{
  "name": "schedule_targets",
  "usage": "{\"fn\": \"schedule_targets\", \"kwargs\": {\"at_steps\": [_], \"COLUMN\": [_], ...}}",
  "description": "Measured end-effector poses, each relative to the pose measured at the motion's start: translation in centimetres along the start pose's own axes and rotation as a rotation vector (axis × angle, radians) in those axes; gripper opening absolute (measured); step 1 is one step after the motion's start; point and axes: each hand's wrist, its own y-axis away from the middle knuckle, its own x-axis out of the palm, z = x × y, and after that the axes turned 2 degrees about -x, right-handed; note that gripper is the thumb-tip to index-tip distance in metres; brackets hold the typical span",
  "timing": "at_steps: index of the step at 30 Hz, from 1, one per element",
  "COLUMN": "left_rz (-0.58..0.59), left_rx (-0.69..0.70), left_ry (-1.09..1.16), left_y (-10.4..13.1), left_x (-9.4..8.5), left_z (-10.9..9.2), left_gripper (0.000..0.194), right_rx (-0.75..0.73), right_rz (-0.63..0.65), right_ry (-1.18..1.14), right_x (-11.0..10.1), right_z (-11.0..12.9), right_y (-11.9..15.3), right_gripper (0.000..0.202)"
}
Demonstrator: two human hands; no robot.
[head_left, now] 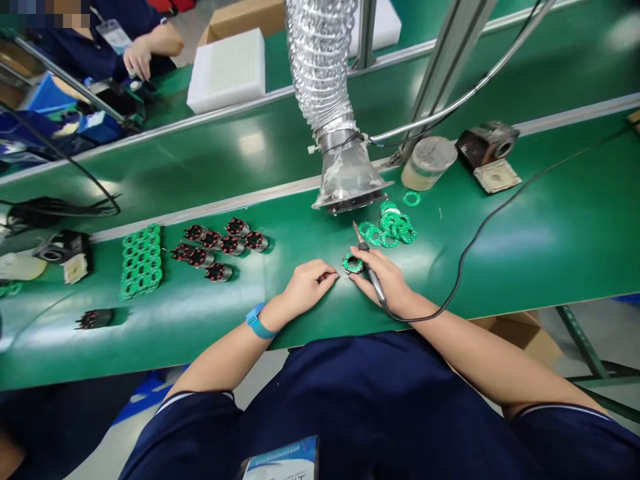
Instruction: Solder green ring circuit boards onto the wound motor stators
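Observation:
A soldering iron [374, 277] rests in my right hand [387, 277], its tip pointing up and away from me. The thumb and fingertips of that hand are at the edge of a small motor stator topped with a green ring board [353, 263]. Just left of the stator, my left hand [311, 283] has its thumb and fingers pinched together; what they hold, if anything, is too small to make out. A blue strap [259, 321] circles my left wrist. Loose green ring boards [393, 230] lie in a pile beyond my right hand.
A fume duct with a clear hood [350, 180] hangs over the bench. Several stators [220, 243] and a green board panel [142, 260] sit leftward. At the back right are a round tub [429, 163] and an iron stand [489, 153]. Another person's hand [139, 59] shows across the bench.

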Motion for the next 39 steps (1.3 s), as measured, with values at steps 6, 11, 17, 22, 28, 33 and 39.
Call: {"fn": "schedule_targets", "kwargs": {"at_steps": [6, 11, 17, 22, 28, 33, 39], "left_rz": [-0.125, -0.073, 0.124, 0.088, 0.044, 0.085, 0.073], "left_rx": [0.012, -0.338, -0.555, -0.533, -0.515, -0.556, -0.588], "left_ry": [0.043, 0.511, 0.799, 0.849, 0.853, 0.852, 0.843], "left_y": [-0.7, -1.6, -2.8, -2.6, -2.0, -2.3, -2.5], "left_x": [0.2, 1.5, 0.7, 0.5, 1.2, 0.9, 0.9], "left_z": [-0.6, -1.1, -1.0, -0.9, -0.9, -0.7, -0.7], "left_gripper": [0.014, 0.025, 0.041, 0.035, 0.029, 0.024, 0.016], "right_rx": [-0.002, -0.044, -0.202, -0.215, -0.166, -0.006, 0.05], "right_rz": [-0.019, -0.008, 0.097, 0.133, 0.092, 0.009, 0.013], "right_ry": [0.087, 0.116, 0.169, 0.199, 0.158, 0.021, -0.046], "right_x": [0.4, 0.3, -0.9, -1.1, -1.9, -4.3, -5.6], "right_z": [0.1, -0.2, 1.6, 2.4, 2.7, 4.5, 6.3], "right_y": [0.0, 0.1, -0.4, -0.6, -0.6, -0.9, -1.2], "right_gripper": [0.054, 0.06, 0.062, 0.06, 0.066, 0.061, 0.033]}}
